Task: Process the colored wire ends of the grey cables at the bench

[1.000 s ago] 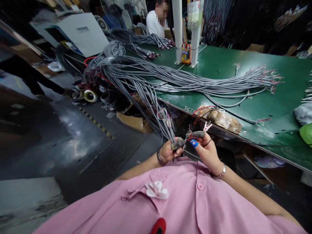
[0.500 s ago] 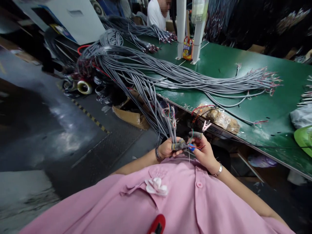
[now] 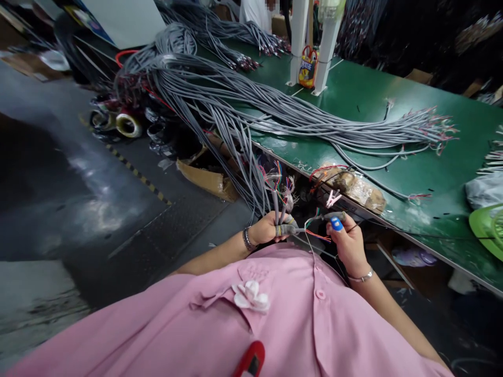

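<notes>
My left hand (image 3: 271, 231) is closed round the ends of a few grey cables (image 3: 280, 207) that hang down from the green table (image 3: 393, 173). Their stripped ends show thin coloured wires (image 3: 314, 228). My right hand (image 3: 346, 241) pinches those coloured wires between taped fingertips, a blue cap on the thumb. Both hands sit close to my chest, just below the table's near edge. A large bundle of grey cables (image 3: 275, 115) lies across the table and spills over its left side.
A wrapped brown packet (image 3: 357, 189) and a pink clip (image 3: 333, 199) lie at the table's near edge. White posts (image 3: 314, 47) and a small orange bag (image 3: 307, 67) stand farther back. Tape rolls (image 3: 126, 124) and a cardboard box (image 3: 208, 180) are on the floor. Another person sits far back.
My right hand has drawn away to the right, spreading the coloured wires out from the cable end in my left hand. My view has tipped slightly downward.
</notes>
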`<action>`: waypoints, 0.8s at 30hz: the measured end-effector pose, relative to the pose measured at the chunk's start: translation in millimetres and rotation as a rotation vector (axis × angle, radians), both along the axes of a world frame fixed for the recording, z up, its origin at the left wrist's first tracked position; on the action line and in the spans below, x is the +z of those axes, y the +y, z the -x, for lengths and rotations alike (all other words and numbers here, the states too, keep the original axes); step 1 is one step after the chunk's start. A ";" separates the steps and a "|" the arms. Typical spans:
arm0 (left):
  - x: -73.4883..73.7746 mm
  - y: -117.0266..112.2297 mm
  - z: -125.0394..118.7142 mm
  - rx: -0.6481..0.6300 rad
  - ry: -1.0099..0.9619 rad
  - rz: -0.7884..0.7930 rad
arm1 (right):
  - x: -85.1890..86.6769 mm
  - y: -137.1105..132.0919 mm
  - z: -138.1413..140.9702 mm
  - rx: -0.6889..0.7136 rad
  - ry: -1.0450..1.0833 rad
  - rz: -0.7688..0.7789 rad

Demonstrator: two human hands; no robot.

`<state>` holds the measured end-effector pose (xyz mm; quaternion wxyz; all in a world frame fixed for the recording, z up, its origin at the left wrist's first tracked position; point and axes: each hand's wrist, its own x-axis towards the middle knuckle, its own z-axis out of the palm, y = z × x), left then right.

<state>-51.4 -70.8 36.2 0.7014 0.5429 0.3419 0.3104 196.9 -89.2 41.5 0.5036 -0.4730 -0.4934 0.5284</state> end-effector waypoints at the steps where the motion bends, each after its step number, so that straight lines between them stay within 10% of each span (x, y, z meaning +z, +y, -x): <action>1: -0.3 -0.4 -0.8 -0.008 0.014 -0.006 | 7.5 -1.6 1.1 0.026 -0.013 0.001; 9: -5.3 -3.5 -7.5 -0.039 0.048 -0.063 | 27.4 -2.5 15.6 0.020 -0.116 -0.066; 18: -3.7 -0.3 -2.4 0.073 0.029 -0.043 | 40.4 -21.1 1.7 0.380 -0.675 -0.743; 24: -5.8 1.6 -1.5 0.033 -0.004 -0.051 | 43.0 -22.5 -0.9 0.425 -0.488 -0.551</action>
